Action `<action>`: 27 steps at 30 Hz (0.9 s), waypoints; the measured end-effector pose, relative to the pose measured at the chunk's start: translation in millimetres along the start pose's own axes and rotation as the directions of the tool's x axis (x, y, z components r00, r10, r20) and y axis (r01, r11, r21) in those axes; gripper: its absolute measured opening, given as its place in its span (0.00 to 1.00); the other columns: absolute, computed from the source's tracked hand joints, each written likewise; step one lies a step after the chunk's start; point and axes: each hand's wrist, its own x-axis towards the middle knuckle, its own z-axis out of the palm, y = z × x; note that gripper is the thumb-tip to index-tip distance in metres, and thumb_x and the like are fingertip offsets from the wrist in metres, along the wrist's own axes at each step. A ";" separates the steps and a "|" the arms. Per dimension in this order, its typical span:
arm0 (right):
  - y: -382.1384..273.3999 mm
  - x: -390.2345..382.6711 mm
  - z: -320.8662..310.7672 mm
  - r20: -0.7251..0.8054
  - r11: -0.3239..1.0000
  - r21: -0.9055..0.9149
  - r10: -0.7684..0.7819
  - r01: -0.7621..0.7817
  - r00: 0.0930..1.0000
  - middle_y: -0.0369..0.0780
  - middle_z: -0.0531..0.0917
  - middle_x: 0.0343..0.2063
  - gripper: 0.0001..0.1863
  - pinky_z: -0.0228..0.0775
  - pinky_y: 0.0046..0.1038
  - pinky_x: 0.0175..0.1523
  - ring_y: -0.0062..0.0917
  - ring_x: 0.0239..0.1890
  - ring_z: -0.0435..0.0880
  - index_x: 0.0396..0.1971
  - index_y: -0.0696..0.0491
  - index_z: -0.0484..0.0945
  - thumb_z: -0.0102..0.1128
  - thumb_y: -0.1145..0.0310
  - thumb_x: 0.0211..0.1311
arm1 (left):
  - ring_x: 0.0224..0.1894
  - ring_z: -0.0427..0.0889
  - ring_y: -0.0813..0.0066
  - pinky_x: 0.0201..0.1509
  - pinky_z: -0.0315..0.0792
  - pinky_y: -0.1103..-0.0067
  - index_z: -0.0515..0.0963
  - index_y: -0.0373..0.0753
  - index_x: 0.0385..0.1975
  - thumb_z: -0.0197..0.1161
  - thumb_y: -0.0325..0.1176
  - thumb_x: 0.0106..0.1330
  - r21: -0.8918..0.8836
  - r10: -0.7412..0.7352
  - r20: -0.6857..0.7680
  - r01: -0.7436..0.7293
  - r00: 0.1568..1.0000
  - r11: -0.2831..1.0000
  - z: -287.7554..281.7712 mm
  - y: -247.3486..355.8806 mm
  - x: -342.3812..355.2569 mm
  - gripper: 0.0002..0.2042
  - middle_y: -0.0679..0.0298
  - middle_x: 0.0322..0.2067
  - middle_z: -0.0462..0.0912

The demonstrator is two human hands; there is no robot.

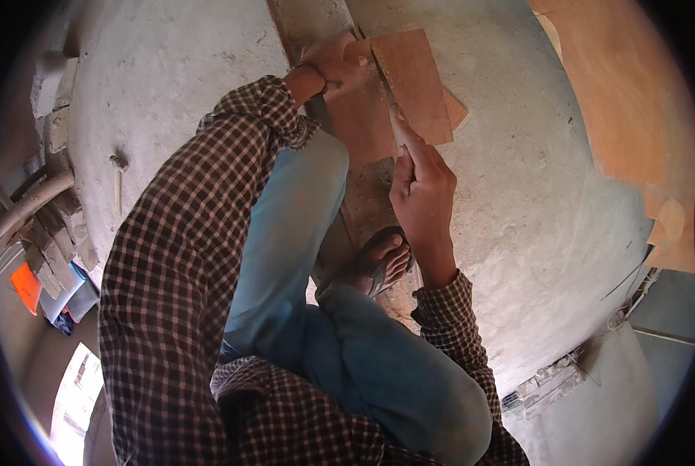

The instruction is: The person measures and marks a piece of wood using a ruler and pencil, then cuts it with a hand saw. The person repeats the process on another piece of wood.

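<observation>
A thin reddish-brown board [360, 120] lies across a wooden plank [372, 186] on the floor in front of me. My left hand [338, 62] rests flat on the board's far left part, its fingers somewhat blurred. A handsaw [391, 105] is gripped in my right hand [426, 182], index finger stretched along it. Its narrow blade points away from me, down the line between the left part and the right piece [413, 78]. Another board corner [455, 110] sticks out beneath that piece. The saw's handle is mostly hidden in my fist.
My sandalled foot [382, 260] stands by the plank, close under the right hand. Large thin plywood sheets [619, 101] lie at the right. A hammer [117, 179] is on the floor at left, near stacked wood offcuts [52, 245]. Rubble [549, 384] lies at lower right.
</observation>
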 end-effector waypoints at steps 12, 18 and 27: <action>-1.9 4.1 5.2 -0.001 0.999 -0.040 -0.007 0.007 1.000 0.42 0.76 0.26 0.28 0.72 0.34 0.28 0.29 0.23 0.79 0.68 0.47 0.76 0.58 0.78 0.69 | 0.40 0.90 0.58 0.47 0.80 0.65 0.78 0.40 0.59 0.70 0.49 0.65 0.049 0.135 -0.103 -0.130 0.986 0.990 6.9 -9.6 2.8 0.27 0.54 0.39 0.90; -31.0 -52.2 -49.3 0.190 0.981 -0.075 0.192 -0.181 0.963 0.42 0.76 0.27 0.29 0.73 0.35 0.31 0.30 0.25 0.79 0.68 0.47 0.76 0.59 0.79 0.68 | 0.35 0.89 0.64 0.41 0.81 0.67 0.78 0.40 0.60 0.71 0.47 0.66 0.109 0.224 -0.199 -0.206 0.954 0.972 8.4 -41.9 1.1 0.26 0.54 0.34 0.89; -2.9 -9.5 -0.4 0.024 0.999 -0.037 0.000 0.001 1.000 0.40 0.76 0.26 0.30 0.73 0.35 0.28 0.28 0.24 0.79 0.68 0.46 0.77 0.61 0.80 0.65 | 0.37 0.89 0.62 0.43 0.80 0.65 0.76 0.39 0.62 0.71 0.50 0.65 -0.034 0.061 0.004 -0.061 0.998 0.998 -0.7 -15.7 2.4 0.30 0.52 0.39 0.88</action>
